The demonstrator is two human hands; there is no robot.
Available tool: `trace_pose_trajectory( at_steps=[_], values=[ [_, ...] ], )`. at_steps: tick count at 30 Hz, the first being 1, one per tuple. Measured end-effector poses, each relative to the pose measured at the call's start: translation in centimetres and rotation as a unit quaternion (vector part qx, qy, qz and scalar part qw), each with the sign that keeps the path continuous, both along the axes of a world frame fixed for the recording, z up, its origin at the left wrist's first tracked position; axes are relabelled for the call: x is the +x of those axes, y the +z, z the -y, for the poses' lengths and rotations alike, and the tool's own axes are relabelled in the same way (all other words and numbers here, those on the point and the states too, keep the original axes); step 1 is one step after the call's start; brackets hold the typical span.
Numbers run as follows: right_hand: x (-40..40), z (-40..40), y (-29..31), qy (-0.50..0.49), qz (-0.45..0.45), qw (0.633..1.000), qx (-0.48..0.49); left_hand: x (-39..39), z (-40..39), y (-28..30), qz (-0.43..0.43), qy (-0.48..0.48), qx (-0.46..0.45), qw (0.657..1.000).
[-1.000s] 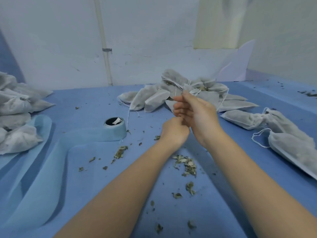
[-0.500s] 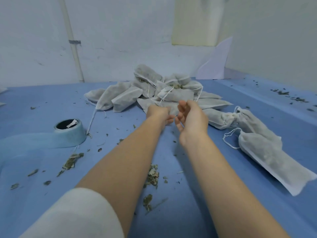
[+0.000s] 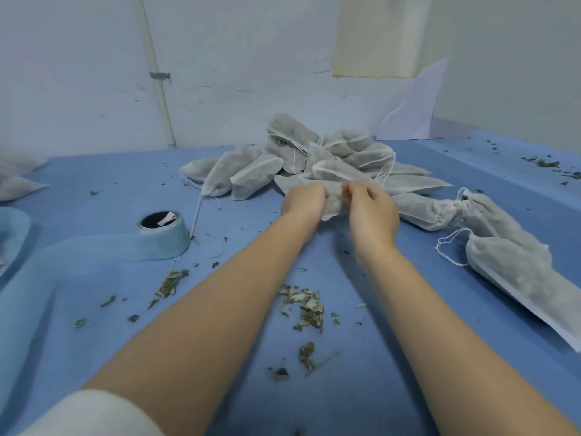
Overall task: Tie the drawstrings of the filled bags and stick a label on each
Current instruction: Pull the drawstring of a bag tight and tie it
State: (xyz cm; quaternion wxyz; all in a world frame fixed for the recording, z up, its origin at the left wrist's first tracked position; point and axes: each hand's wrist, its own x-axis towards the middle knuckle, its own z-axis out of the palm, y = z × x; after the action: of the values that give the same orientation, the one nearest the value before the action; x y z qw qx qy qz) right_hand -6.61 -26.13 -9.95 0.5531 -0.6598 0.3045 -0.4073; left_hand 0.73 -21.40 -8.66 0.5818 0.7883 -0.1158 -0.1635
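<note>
A heap of filled grey-white drawstring bags [image 3: 301, 152] lies at the middle back of the blue table [image 3: 408, 357]. At its front edge both my hands grip one bag [image 3: 334, 202]: my left hand [image 3: 303, 199] holds its left side, my right hand [image 3: 372, 207] its right side, fingers curled into the fabric. The bag's mouth and strings are hidden between my hands. A roll of light-blue label tape [image 3: 163, 234] stands to the left, its strip trailing toward the left edge. Two more bags [image 3: 515, 269] lie at the right, one with a loose string loop.
Dried leaf scraps [image 3: 305, 306] are scattered over the table between and beside my forearms. More bags [image 3: 15, 184] sit at the far left edge. A white wall with a pipe [image 3: 157, 73] stands behind the heap.
Both hands have moved forward from above the table to the front of the heap and taken hold of a bag. The view has shifted to the right.
</note>
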Motion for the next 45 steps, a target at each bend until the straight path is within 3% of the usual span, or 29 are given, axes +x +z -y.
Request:
trace_pose_trajectory(
  at_steps=[4,7,13,19,21,23,26,28,30,33,37,40,45],
  values=[
    [-0.5,-0.9,-0.3,0.05,-0.008,0.964,-0.259,-0.7,-3.2,0.2,0.016,0.021,0.015,1.0],
    [-0.7,-1.7,-0.4,0.069,-0.037,0.933,-0.351,-2.0,-5.9,0.5,0.037,0.014,-0.015,0.999],
    [-1.4,-2.8,-0.8,0.12,-0.11,0.938,-0.306,-3.0,-10.2,1.2,0.061,0.074,-0.014,0.995],
    [-1.2,-3.1,-0.5,0.118,-0.173,0.938,-0.276,-4.3,-13.1,0.5,0.176,0.09,0.048,0.979],
    [-1.2,-3.0,-0.6,0.122,-0.178,0.942,-0.257,-4.4,-13.3,0.0,0.245,0.097,0.121,0.957],
    [-1.1,-3.0,-0.7,0.128,-0.179,0.943,-0.251,-4.5,-13.2,-0.2,0.354,0.107,0.175,0.913],
    [-0.9,-3.4,-0.5,0.162,-0.175,0.939,-0.247,-5.0,-12.4,-0.1,0.499,-0.001,0.191,0.845],
    [-0.9,-3.7,-0.4,0.193,-0.162,0.944,-0.214,-5.2,-11.7,-0.1,0.491,-0.091,0.174,0.849],
    [-0.9,-3.8,-0.2,0.221,-0.136,0.953,-0.156,-5.1,-11.3,-0.1,0.434,-0.126,0.164,0.877],
    [-1.1,-3.8,0.1,0.228,-0.116,0.96,-0.111,-4.6,-11.2,-0.3,0.391,-0.118,0.193,0.892],
    [-1.2,-3.4,0.1,0.23,-0.147,0.955,-0.113,-4.2,-12.0,-0.4,0.41,-0.106,0.255,0.869],
    [-1.4,-3.0,0.2,0.248,-0.182,0.947,-0.091,-3.9,-12.7,-0.4,0.395,-0.082,0.228,0.886],
    [-1.7,-2.5,0.9,0.321,-0.144,0.936,0.004,-3.4,-13.5,-0.4,0.352,-0.054,0.177,0.917]
  ],
)
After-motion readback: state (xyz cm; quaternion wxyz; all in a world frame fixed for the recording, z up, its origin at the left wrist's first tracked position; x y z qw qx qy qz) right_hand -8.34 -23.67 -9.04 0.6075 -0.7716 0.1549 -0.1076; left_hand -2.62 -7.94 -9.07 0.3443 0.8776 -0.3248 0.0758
